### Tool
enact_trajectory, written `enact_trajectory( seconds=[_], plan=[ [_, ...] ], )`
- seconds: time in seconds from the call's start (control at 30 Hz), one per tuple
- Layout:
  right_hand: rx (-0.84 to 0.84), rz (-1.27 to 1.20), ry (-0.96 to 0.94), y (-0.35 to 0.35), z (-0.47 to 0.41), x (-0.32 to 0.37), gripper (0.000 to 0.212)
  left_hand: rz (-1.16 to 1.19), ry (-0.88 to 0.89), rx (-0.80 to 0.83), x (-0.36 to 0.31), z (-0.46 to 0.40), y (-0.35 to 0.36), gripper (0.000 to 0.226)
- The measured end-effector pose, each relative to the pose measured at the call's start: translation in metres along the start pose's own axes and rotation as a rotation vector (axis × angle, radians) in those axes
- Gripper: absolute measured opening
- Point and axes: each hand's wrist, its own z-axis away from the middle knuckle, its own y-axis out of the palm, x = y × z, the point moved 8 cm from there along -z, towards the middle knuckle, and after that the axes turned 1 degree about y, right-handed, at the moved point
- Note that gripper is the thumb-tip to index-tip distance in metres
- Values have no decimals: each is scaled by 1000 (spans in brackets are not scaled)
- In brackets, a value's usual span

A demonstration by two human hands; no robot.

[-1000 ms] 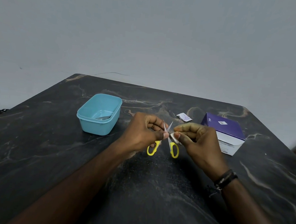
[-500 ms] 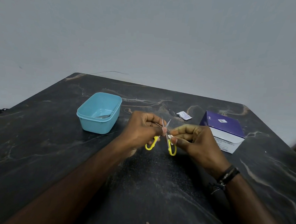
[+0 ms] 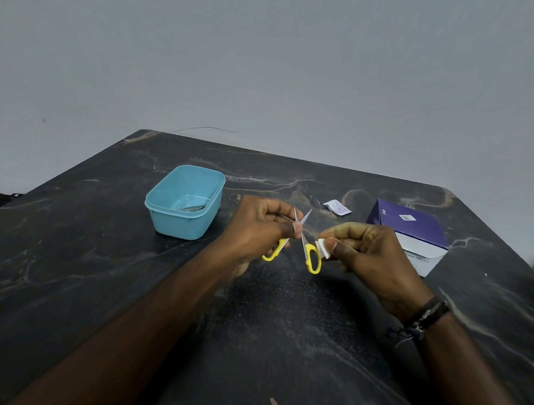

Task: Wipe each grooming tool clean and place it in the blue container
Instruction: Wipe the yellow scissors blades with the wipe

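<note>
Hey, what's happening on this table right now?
A person is cleaning small yellow-handled scissors. The left hand holds them with the blades open, while the right hand pinches a small white wipe against one handle loop. The blue container sits to the left on the dark table, with something metallic already inside. A purple and white box and a torn sachet lie nearby.

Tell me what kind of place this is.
Probably a bare indoor room set up for the task: a dark marble-patterned tabletop against a plain grey wall, with only a purple-and-white cardboard box and light blue plastic container out.
</note>
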Motion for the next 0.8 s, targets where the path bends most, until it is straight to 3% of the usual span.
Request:
enact_trajectory(
  seconds=[0.33, 0.8],
  plan=[
    [-100, 18, -84, -8, -1, 6, 15, 15, 8, 12, -1, 0, 1, 10],
    [-18, -28, -18, 4, 0, -2, 8, 1, 8, 1, 0, 0, 0, 9]
  ],
)
